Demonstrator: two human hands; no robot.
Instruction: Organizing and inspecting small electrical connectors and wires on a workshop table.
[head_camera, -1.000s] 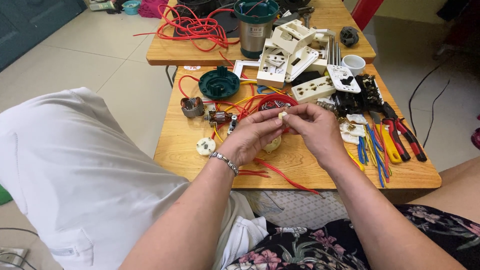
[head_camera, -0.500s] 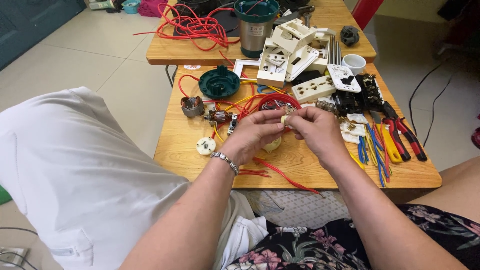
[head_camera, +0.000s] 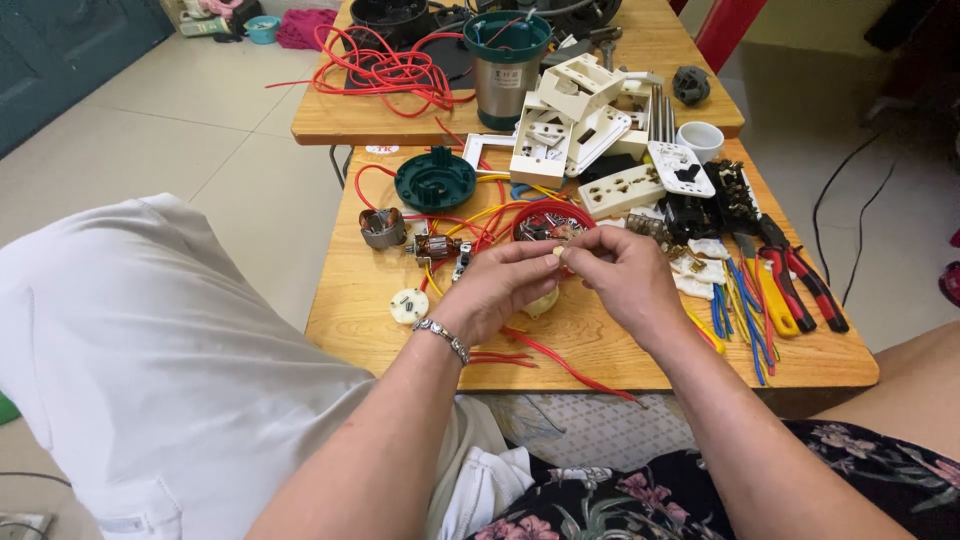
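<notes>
Hands meet over wooden surface (head_camera: 600, 345), pinching one small pale part (head_camera: 557, 259).

Left hand (head_camera: 497, 290) and right hand (head_camera: 620, 280) each close fingertips on the part, seemingly to steady it; it sits between them, just in front of the red dish (head_camera: 553, 219). Red wire (head_camera: 540, 350) trails under the wrists; pliers (head_camera: 795, 275) lie right of the right hand. Against half a second ago: grip and position unchanged.

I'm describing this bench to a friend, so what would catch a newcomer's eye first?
The two bare hands, left hand and right hand, meet mid-table pinching a tiny pale part between their fingertips. Behind them a heap of white plastic sockets and a tangle of red wire stand out; red-handled pliers lie at the right.
</notes>
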